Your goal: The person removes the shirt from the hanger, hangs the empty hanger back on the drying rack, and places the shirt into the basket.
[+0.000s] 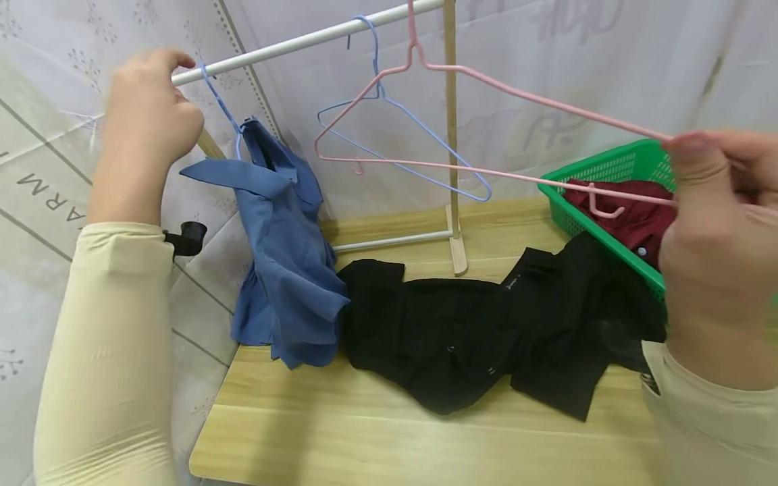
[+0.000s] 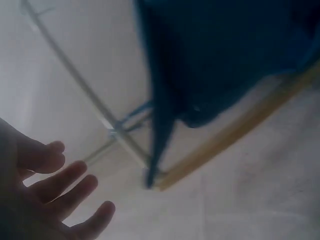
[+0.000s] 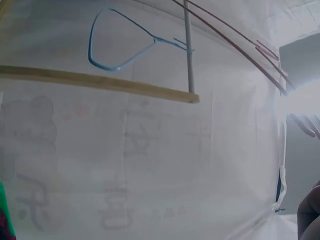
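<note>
My left hand (image 1: 152, 108) is at the left end of the white rail (image 1: 292, 45), beside the hook of a blue hanger (image 1: 220, 101). From that hanger hangs a blue collared shirt (image 1: 286, 277). In the left wrist view the fingers (image 2: 70, 192) are loosely spread, holding nothing. My right hand (image 1: 723, 216) grips one end of a pink hanger (image 1: 462, 69), held up sideways in front of the rack with its hook out of the head view. Behind it, another blue hanger (image 1: 375, 54) hangs bare on the rail.
A black short-sleeved shirt (image 1: 450, 331) lies spread on the wooden table (image 1: 389, 445). At the right stands a green basket (image 1: 574, 214) with a maroon garment (image 1: 638, 216) in it. A wooden post (image 1: 451, 121) holds up the rack. White printed sheeting (image 1: 516, 40) hangs behind.
</note>
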Available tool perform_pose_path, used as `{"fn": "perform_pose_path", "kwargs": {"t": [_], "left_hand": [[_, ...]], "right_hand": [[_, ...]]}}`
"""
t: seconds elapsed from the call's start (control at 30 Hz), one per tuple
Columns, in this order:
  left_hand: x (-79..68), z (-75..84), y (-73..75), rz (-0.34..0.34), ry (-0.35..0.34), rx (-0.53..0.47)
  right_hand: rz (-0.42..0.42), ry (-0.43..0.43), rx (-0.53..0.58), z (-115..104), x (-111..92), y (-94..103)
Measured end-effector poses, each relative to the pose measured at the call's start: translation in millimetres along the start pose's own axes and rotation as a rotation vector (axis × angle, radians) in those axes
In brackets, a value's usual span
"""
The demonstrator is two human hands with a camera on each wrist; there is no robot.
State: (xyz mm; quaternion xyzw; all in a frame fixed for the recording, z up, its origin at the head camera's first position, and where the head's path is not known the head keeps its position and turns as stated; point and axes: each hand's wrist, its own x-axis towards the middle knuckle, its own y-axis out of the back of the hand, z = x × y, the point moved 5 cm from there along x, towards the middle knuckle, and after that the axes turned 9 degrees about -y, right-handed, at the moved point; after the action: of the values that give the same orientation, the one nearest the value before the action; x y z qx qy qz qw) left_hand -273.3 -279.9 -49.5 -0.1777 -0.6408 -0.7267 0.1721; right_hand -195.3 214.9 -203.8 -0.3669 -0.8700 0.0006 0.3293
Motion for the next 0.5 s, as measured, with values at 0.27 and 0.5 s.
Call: {"fn": "perform_pose_path", "kwargs": {"t": [0.27,0.5], "left_hand": [[39.8,-35.8,-30.2,-0.24,0.014,0.051],[52.9,-43.0,-38.4,-0.283,0.025,0.071]], "right_hand": [[0.001,0.111,0.228,-19.6,-3.3,-35.8],[-0.012,0.178,0.164,-33.9,-5.5,-68.5]]}}
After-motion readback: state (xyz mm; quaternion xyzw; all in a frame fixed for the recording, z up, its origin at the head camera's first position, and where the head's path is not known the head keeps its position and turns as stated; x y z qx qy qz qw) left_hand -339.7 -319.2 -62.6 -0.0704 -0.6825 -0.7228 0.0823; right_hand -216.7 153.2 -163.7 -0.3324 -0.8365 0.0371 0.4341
